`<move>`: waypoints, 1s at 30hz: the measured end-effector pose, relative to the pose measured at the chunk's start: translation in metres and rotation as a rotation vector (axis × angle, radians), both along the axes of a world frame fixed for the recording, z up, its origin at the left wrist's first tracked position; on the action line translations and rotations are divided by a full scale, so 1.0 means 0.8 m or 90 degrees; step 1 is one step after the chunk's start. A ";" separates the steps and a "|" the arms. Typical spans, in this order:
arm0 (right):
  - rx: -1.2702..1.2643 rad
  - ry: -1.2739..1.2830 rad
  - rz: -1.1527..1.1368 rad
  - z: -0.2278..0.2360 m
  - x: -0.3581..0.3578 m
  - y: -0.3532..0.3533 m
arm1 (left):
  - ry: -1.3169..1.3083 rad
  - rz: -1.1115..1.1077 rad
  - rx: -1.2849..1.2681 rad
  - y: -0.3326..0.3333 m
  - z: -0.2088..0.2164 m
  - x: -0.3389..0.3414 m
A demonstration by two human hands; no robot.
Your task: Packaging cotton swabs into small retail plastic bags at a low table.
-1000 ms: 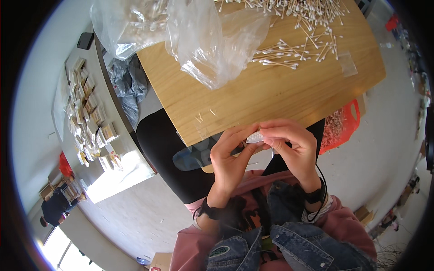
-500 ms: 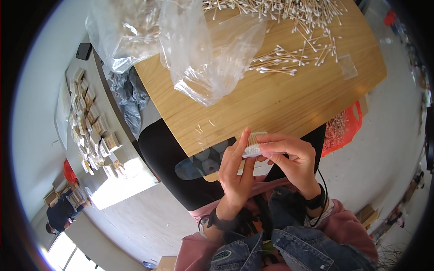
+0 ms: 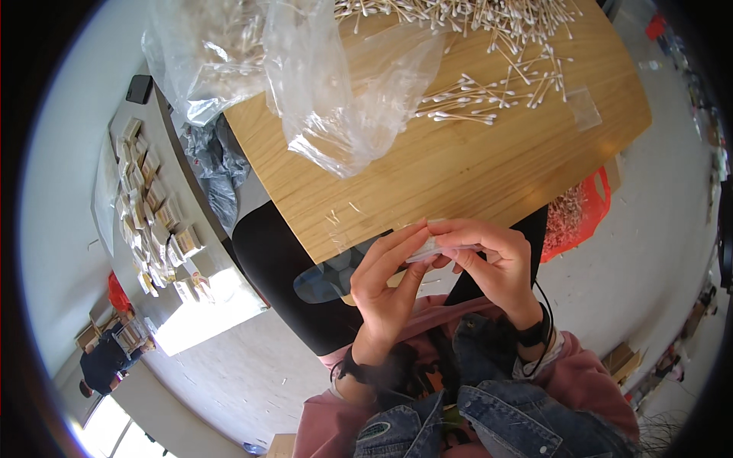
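In front of my body, just off the near edge of the table, a small pack of cotton swabs point(image 3: 424, 249) in clear plastic is pinched between both hands. My left hand point(image 3: 384, 286) closes on its left end, thumb below and fingers above. The right hand point(image 3: 492, 259) grips the other end with thumb and fingers, hiding much of the pack. Loose cotton swabs point(image 3: 466, 99) lie spread on the wooden table point(image 3: 458, 175), with a dense heap at its far edge. A large clear plastic bag point(image 3: 328, 137) with swabs inside sits at the far left of the table.
On the left, a grey table point(image 3: 221, 294) bears many small packs point(image 3: 149, 206) and a black phone point(image 3: 139, 88). A red bag point(image 3: 576, 217) of swabs stands right of the wooden table. A black chair point(image 3: 267, 259) is by my left. Another person point(image 3: 103, 362) is far left.
My left hand has moved slightly left and its fingers have bent over the pack. The pack has tilted, so the row of white swab tips no longer shows as clearly.
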State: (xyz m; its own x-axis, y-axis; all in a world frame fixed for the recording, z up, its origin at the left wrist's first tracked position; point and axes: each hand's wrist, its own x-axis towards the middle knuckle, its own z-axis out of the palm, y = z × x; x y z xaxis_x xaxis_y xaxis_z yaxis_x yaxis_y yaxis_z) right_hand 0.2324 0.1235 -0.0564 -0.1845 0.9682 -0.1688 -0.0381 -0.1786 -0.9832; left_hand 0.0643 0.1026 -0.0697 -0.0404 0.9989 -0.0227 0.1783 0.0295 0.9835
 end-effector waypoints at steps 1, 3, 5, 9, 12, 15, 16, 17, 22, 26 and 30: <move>0.000 0.000 0.000 0.000 0.000 0.002 | 0.000 0.000 0.000 0.000 0.001 0.000; 0.019 0.004 0.022 0.001 0.000 0.007 | -0.012 0.022 0.007 0.002 0.002 -0.001; 0.013 -0.006 0.031 0.001 0.002 0.012 | 0.004 0.020 0.025 0.007 0.000 -0.003; 0.037 -0.015 0.035 0.007 0.004 0.012 | 0.027 0.001 0.067 0.009 0.011 -0.010; -0.069 0.043 0.005 -0.008 0.003 0.018 | -0.011 0.009 -0.002 0.019 -0.001 -0.014; 0.066 -0.075 0.068 0.013 0.011 0.021 | 0.040 -0.007 0.055 0.013 0.015 -0.014; 0.065 -0.076 0.067 0.007 0.009 0.020 | 0.009 -0.005 0.076 0.011 0.017 -0.014; 0.035 -0.049 0.043 -0.003 0.006 0.018 | 0.104 -0.023 0.064 0.014 0.010 -0.017; -0.121 -0.020 0.054 0.008 0.009 0.016 | -0.056 -0.014 -0.054 -0.007 -0.001 -0.010; -0.158 0.097 0.005 0.007 0.000 0.012 | -0.260 0.078 -0.191 0.002 0.015 0.012; -0.160 0.140 -0.016 0.003 -0.006 0.006 | -0.270 0.127 -0.214 -0.002 0.013 0.017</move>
